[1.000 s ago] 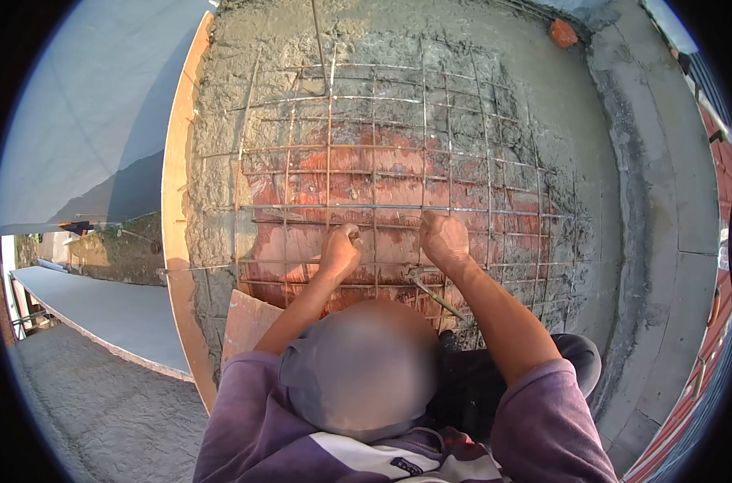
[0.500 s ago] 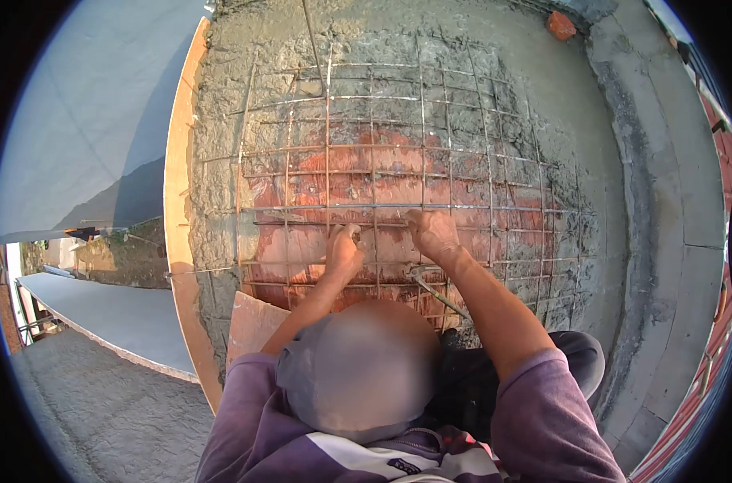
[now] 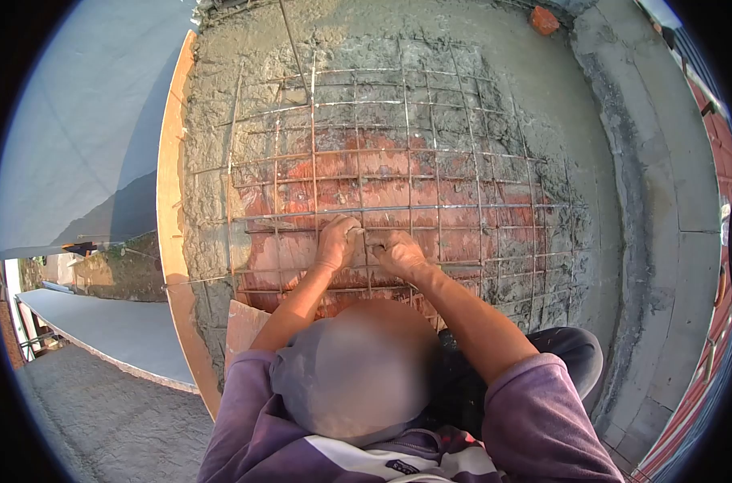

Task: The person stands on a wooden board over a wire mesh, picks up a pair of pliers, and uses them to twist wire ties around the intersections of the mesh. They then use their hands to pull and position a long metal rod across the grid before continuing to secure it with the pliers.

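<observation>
My left hand [image 3: 339, 241] is closed at a crossing of the rebar grid [image 3: 409, 179], its fingers bent against the bars. Just to its right, my right hand [image 3: 400, 253] is closed too, fingertips pointing toward the same upright bar. Whatever is pinched in either hand is too small to make out. Beneath the bars lies a wet reddish sheet [image 3: 454, 229], with grey wet concrete [image 3: 213, 137] around it and over the grid's far part.
A wooden form board [image 3: 173, 161] edges the concrete on the left. A concrete ledge [image 3: 664, 201] runs along the right. A brick piece [image 3: 544, 21] lies at the far right. A thin rod [image 3: 293, 48] rises at the top. A board piece [image 3: 244, 322] sits beside my left forearm.
My right hand has moved left and slightly down, closer to my left hand. A tool with a long handle, seen below my right hand before, is now hidden. The view has shifted slightly.
</observation>
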Tool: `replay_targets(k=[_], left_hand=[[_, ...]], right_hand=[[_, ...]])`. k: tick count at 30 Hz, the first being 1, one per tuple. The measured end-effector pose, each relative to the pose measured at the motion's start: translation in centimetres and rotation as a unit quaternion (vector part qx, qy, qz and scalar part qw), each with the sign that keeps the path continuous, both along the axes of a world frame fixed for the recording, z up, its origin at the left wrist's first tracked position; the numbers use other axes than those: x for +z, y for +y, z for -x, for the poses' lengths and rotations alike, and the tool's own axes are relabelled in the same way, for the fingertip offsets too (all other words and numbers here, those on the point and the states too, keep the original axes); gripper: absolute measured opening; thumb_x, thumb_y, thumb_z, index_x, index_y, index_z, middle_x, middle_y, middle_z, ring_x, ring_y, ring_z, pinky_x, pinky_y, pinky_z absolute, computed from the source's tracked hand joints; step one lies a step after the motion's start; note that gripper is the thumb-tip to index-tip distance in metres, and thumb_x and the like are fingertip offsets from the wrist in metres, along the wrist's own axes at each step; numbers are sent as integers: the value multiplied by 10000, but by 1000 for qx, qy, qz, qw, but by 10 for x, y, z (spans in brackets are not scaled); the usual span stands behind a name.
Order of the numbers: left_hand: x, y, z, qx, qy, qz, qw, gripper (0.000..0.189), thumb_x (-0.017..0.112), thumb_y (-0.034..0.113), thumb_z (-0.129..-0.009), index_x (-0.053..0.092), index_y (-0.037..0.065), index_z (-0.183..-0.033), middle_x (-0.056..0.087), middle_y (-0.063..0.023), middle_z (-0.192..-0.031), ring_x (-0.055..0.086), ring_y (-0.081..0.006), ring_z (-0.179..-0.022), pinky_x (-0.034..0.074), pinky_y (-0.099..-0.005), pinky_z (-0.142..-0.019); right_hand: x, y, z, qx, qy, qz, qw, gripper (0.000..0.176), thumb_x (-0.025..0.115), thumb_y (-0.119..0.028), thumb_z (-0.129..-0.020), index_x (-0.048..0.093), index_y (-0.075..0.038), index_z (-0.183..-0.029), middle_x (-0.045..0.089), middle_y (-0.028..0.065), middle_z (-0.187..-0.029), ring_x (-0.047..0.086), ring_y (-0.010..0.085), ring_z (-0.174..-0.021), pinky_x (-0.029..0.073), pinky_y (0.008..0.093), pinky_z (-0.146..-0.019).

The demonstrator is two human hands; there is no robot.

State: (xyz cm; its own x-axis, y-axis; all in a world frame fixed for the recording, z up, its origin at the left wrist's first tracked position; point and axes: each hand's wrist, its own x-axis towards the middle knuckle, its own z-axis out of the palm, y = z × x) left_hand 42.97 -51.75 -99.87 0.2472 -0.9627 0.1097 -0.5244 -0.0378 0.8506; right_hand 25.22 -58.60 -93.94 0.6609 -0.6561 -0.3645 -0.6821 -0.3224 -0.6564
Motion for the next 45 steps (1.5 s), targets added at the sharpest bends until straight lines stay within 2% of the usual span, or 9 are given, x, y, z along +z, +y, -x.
replay_targets(k=[6,12,16,24,33,36,39,42,45], left_hand=[[-11,-8,7,9,26,-65,998,99,724,84,-845,679,9,-892,666,-156,-907,661,-355,-925,513,-430,-796],[-12,-10,-16,-99,81,-118,985,166,687,150,-900,755,34,-999,681,-151,-953,659,-338,-1007,510,-427,-886],[9,-25,-24,-116,74,-247,959,256,609,21,-884,755,29,-1094,712,-154,-1059,687,-276,-965,536,-413,-853],[5,-24,-23,-112,97,-242,959,254,642,-23,-813,741,-10,-1046,732,-175,-1001,702,-258,-969,545,-380,-836],[-11,-13,-3,-36,27,-114,992,128,717,-18,-798,723,2,-924,709,-181,-1017,664,-373,-1023,520,-440,-891],[-11,-10,-2,-41,37,-91,994,112,715,-24,-793,716,7,-900,688,-183,-982,658,-381,-982,515,-441,-871],[-11,-9,0,-21,53,-109,992,108,704,-30,-794,712,14,-892,667,-181,-945,651,-381,-956,508,-443,-850],[-9,-9,7,5,49,-111,993,107,697,-28,-797,711,19,-892,653,-175,-919,645,-377,-942,502,-448,-825],[-9,-10,9,25,36,-106,993,87,718,22,-802,705,17,-888,654,-175,-916,643,-370,-935,499,-452,-808]], right_hand=[[-29,31,-11,82,119,16,989,234,560,-139,-862,736,-101,-1011,725,249,-1013,692,419,-991,552,511,-865],[-32,35,-26,-2,-6,0,1000,181,596,-122,-894,731,-66,-1001,708,253,-946,681,456,-932,544,508,-814],[3,4,-26,-61,-60,13,996,152,615,-119,-919,706,-40,-1012,703,250,-931,669,467,-918,525,522,-782],[15,-23,-25,-89,31,133,987,158,610,-152,-945,657,-70,-1072,734,218,-955,698,438,-954,555,521,-804],[0,-30,-26,215,241,175,930,217,573,-193,-955,694,-46,-1060,745,180,-888,730,409,-879,581,480,-743],[-48,-22,-16,313,83,72,943,213,581,-195,-949,705,-48,-1041,747,191,-1032,716,349,-1025,557,464,-844],[59,-34,-13,186,197,42,962,202,591,-161,-912,701,-30,-1021,705,209,-1138,660,319,-1144,510,453,-936],[86,-55,17,245,250,300,887,206,593,-143,-887,689,-1,-1001,668,204,-1154,629,317,-1145,490,428,-972],[122,-38,38,373,100,305,870,225,580,-129,-903,671,36,-1026,683,202,-1047,657,295,-1045,540,471,-788]])
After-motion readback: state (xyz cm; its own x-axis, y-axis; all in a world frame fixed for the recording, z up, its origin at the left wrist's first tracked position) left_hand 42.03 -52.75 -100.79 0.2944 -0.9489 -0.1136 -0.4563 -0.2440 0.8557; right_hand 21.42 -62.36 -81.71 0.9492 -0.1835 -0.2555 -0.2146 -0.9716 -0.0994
